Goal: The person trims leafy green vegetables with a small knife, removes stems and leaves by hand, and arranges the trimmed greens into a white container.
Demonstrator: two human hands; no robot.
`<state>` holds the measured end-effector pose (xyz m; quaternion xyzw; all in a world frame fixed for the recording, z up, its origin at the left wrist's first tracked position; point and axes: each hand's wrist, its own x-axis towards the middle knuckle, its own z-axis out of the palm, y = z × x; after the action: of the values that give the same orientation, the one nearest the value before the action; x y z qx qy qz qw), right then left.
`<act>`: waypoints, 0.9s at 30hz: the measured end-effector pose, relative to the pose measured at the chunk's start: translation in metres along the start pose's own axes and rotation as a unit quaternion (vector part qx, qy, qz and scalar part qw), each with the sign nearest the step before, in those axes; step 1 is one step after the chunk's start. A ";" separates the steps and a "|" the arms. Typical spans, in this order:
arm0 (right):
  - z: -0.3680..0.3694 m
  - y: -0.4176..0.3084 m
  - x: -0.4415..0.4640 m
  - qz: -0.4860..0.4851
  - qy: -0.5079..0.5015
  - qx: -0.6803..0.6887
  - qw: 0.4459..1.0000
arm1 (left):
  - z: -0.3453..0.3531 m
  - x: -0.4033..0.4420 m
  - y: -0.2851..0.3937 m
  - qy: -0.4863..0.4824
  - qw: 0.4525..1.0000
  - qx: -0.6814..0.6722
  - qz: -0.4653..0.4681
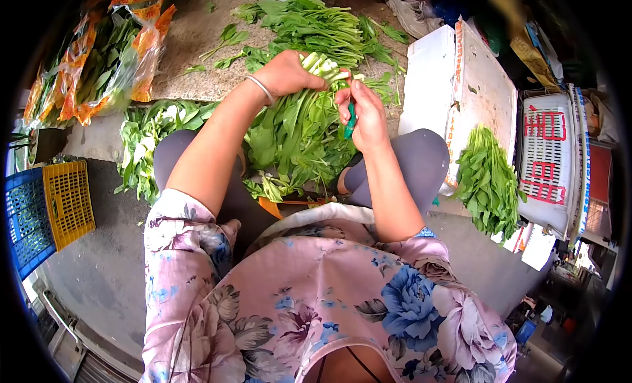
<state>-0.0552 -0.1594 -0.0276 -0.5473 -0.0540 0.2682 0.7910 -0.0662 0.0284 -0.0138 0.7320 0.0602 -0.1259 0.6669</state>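
Note:
My left hand [289, 75] is closed round a bunch of leafy greens [289, 129], its pale stem ends up and its leaves hanging down between my knees. Beside those stem ends, my right hand [365, 116] grips a small green-handled knife [350, 119]; its blade is mostly hidden by the fingers and stems. Just beyond both hands, a pile of loose greens [322, 30] lies on the stone slab [191, 47].
Bagged greens [105, 60] stand at the upper left, above more greens [158, 133]. A yellow crate [69, 202] and a blue crate [29, 218] are at the left. White foam boxes [428, 80], another bunch of greens [487, 179] and a white basket [545, 152] occupy the right.

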 end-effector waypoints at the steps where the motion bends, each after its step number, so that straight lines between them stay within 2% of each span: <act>1: 0.002 -0.001 -0.003 -0.012 -0.018 -0.029 0.999 | 0.002 -0.002 0.002 -0.011 1.000 -0.015 -0.001; 3: 0.004 -0.003 -0.006 -0.024 -0.002 -0.041 0.999 | 0.006 -0.009 0.008 -0.028 0.999 -0.043 0.013; 5: -0.004 -0.005 -0.007 0.055 -0.038 0.013 0.998 | 0.007 -0.012 0.011 -0.042 0.996 -0.071 0.027; 7: -0.009 -0.005 -0.011 0.071 -0.048 0.036 0.996 | 0.001 -0.014 0.008 -0.098 0.990 -0.099 0.026; 9: -0.018 -0.002 -0.016 0.114 0.021 0.012 0.993 | -0.002 -0.017 0.010 -0.127 0.984 -0.122 0.027; 10: -0.021 0.000 -0.017 0.115 0.045 -0.116 0.986 | -0.003 -0.019 0.013 -0.129 0.978 -0.164 0.020; 11: -0.026 0.001 -0.015 0.118 0.045 -0.115 0.985 | -0.003 -0.022 0.012 -0.131 0.969 -0.207 0.010; 13: -0.022 0.000 -0.020 0.190 0.101 -0.267 0.939 | -0.005 -0.022 0.011 -0.100 0.961 -0.259 0.013; 15: -0.020 0.003 -0.019 0.127 0.131 -0.302 0.935 | -0.011 -0.015 0.003 -0.030 0.953 -0.301 -0.016; 17: -0.011 -0.002 -0.019 0.052 0.173 -0.271 0.945 | -0.023 -0.001 -0.013 -0.033 0.927 -0.373 -0.031; 20: -0.006 -0.011 -0.016 0.011 0.159 -0.243 0.957 | -0.027 -0.002 -0.015 0.113 0.886 -0.449 -0.024; 23: 0.004 -0.024 -0.013 -0.032 0.162 -0.236 0.958 | -0.041 0.004 -0.026 0.145 0.852 -0.501 -0.046; 25: 0.007 -0.026 -0.001 -0.162 0.158 -0.233 0.946 | -0.044 0.006 -0.030 0.153 0.860 -0.485 -0.050; 27: 0.013 -0.030 0.010 -0.213 0.157 -0.379 0.887 | -0.047 0.004 -0.036 0.155 0.869 -0.467 -0.054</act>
<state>-0.0408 -0.1511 0.0023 -0.8156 -0.1416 -0.0371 0.5598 -0.0663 0.0785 -0.0460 0.3405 0.2538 -0.0036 0.9054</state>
